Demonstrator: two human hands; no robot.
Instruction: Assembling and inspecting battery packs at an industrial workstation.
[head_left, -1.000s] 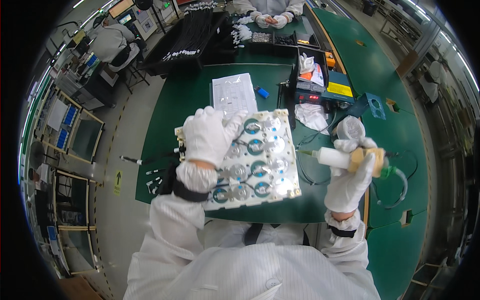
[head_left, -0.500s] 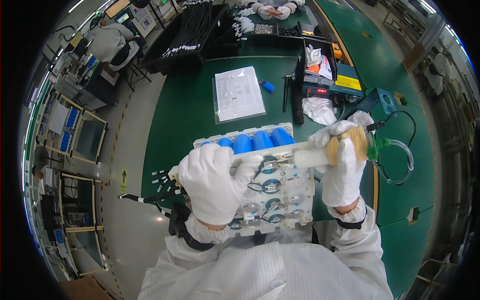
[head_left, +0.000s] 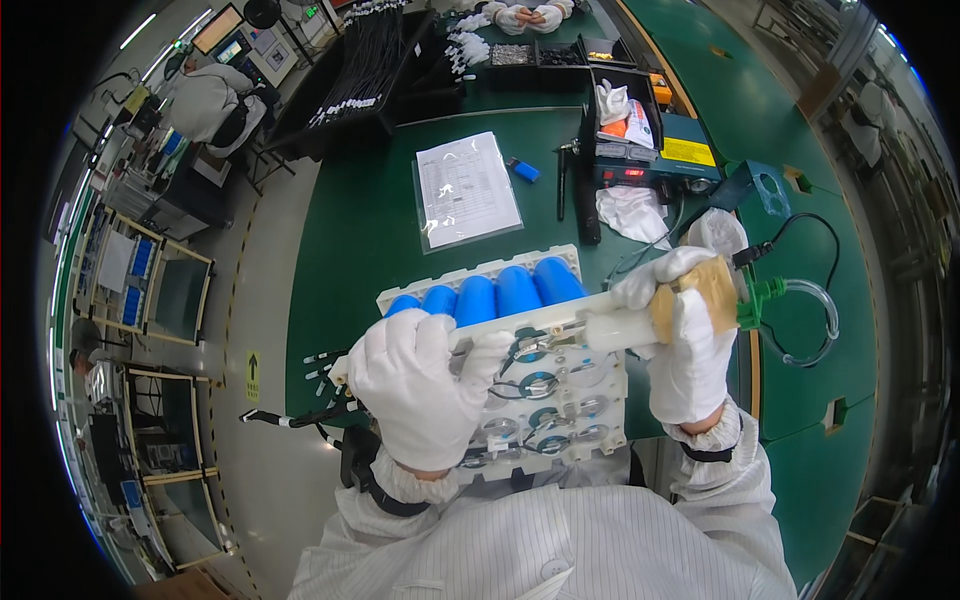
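A white plastic battery pack is held tilted up near my body, blue cylindrical cells showing along its far side. Wires and round openings cover the face towards me. My left hand, in a white glove, is closed over the pack's left part, thumb along the top edge. A glue syringe wrapped in tan tape is gripped in my gloved right hand. Its tip points left, over the pack's upper edge by the wires. On its rear end sits a green adapter with a clear tube.
A sheet in a plastic sleeve and a blue lighter-like object lie on the green table. Beyond stand a control box, a crumpled white cloth and a black bin of cables. Another person's gloved hands are at the far end.
The pack has tipped slightly, showing more of the blue cells. The view has shifted a little, moving the table items left. Both hands keep their grips.
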